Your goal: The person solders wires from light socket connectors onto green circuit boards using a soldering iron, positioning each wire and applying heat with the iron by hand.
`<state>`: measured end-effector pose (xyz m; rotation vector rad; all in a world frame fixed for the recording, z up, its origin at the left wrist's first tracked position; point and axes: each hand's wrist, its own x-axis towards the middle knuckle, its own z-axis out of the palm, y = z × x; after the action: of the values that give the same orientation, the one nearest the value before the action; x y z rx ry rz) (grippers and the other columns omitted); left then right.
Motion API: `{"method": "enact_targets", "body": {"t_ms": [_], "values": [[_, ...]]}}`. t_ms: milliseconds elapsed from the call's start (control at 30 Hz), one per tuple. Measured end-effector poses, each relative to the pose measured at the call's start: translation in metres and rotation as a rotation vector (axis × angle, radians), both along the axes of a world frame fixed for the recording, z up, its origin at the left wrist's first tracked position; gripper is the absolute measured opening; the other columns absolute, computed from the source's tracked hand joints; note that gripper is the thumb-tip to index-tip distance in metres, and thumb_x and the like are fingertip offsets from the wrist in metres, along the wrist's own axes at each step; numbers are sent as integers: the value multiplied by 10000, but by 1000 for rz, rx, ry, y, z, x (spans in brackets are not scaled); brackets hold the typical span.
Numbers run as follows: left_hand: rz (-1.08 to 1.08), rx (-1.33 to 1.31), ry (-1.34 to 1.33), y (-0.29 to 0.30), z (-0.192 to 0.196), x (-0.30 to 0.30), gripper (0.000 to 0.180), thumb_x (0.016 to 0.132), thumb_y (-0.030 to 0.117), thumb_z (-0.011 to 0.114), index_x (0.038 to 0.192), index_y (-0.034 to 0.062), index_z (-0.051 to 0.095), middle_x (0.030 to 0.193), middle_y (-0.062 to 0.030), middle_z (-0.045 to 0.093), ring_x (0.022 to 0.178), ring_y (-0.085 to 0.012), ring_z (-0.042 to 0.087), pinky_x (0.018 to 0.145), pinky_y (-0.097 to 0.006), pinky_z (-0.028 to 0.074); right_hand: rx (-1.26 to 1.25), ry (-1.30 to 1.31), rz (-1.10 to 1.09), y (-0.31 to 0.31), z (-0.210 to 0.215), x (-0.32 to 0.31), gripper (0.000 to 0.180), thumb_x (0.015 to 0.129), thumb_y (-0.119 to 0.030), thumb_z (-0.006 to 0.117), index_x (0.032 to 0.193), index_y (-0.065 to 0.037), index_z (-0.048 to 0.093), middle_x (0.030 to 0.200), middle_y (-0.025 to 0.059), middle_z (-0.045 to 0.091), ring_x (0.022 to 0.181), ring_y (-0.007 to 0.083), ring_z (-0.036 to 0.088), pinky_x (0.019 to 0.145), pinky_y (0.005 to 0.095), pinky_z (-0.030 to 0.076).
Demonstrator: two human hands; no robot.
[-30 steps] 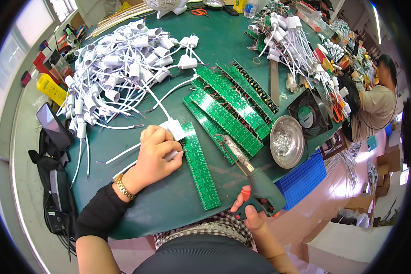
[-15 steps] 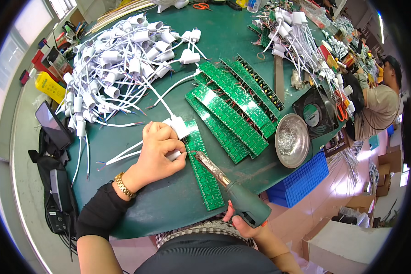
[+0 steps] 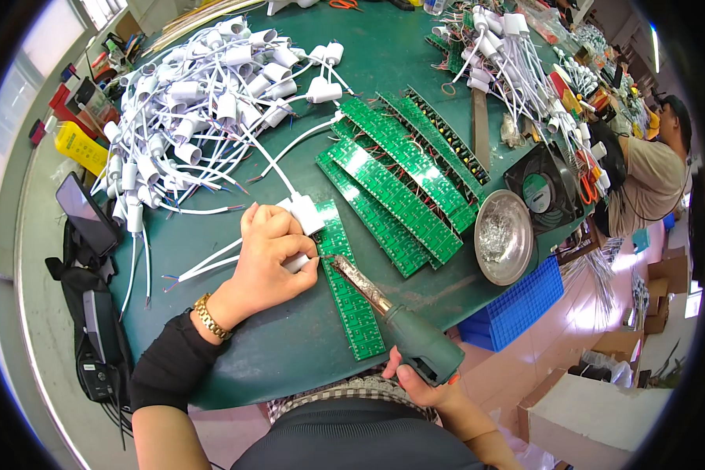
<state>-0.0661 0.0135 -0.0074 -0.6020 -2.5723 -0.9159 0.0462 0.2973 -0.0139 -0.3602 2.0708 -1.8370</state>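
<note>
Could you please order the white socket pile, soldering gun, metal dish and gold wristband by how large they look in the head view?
1. White socket pile: largest by far.
2. Soldering gun and metal dish: too alike in area to rank.
3. Gold wristband: smallest.

Soldering gun (image 3: 424,342), second ago with tip over board stack (image 3: 392,196), now has tip at single green board (image 3: 356,313), just beside left hand (image 3: 270,254). Right hand (image 3: 417,387) sits slightly farther left.
</note>
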Motion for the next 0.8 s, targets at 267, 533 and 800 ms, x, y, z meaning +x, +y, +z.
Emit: {"method": "enact_targets", "body": {"t_ms": [267,533,800], "values": [[-11,-8,19,0,0,-2,176,591,42,747,692,127,631,778,10,482,859,-220,516,995,-504,312,-309,-76,-115,-3,-6,9,289,878,-115,642,1133,5,577,814,84,646,714,163,643,658,313,523],[-20,27,-36,-1,-1,-2,133,615,76,754,683,129,652,775,6,499,899,-245,506,980,-498,302,-363,-60,-148,-1,-6,1,386,905,-123,612,1252,4,501,844,87,617,702,162,615,630,320,507],[-28,0,4,-2,0,-2,137,615,72,751,684,128,647,779,7,497,888,-242,503,924,-446,324,-271,-65,-152,-1,-2,-2,442,908,-237,614,1258,-4,479,865,104,579,707,211,619,647,352,548]]}}
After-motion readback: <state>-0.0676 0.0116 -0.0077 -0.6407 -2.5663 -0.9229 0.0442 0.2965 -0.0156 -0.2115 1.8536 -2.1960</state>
